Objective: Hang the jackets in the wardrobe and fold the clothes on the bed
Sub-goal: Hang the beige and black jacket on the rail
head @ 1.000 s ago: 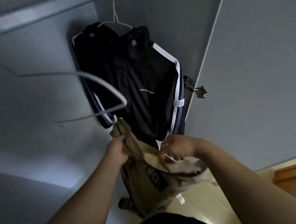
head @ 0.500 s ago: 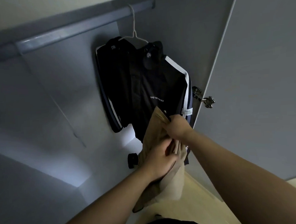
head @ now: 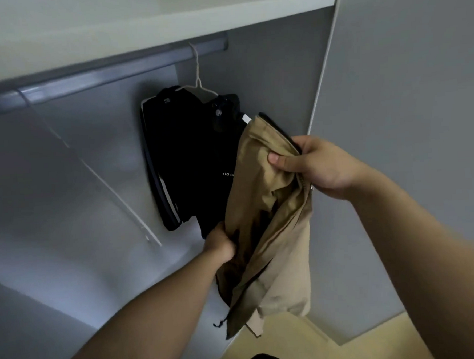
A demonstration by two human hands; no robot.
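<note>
- Both hands have drawn apart since half a second ago, when they were bunched close together on the cloth; the right hand (head: 317, 166) is now higher and further right, the left hand (head: 220, 245) lower, and the tan jacket (head: 272, 232) is stretched lengthwise between them
- right hand: fingers curled round the jacket's top edge, thumb pressed flat on the front of the fabric; a small metal zip pull (head: 311, 188) hangs just under the palm
- left hand: closed in a fist on a fold at the jacket's left side, about midway down; its fingertips are buried in the cloth and cannot be seen
- tan jacket: held in the air at the open front of the wardrobe (head: 64, 184); its top corner overlaps the right side of the dark jacket (head: 190, 160); its hem hangs loose below the left hand, with a dark drawcord (head: 220, 322) dangling off the lower edge
- dark jacket: hangs on a white wire hanger (head: 198, 80) hooked over the grey rail (head: 107, 73), close to the back wall; white lettering on its chest is partly covered by the tan cloth
- wardrobe: a pale shelf (head: 164, 14) runs above the rail; the grey door (head: 408, 99) stands open on the right, behind the right forearm
- pale yellow floor (head: 284, 340) shows at the bottom, below the hem
</note>
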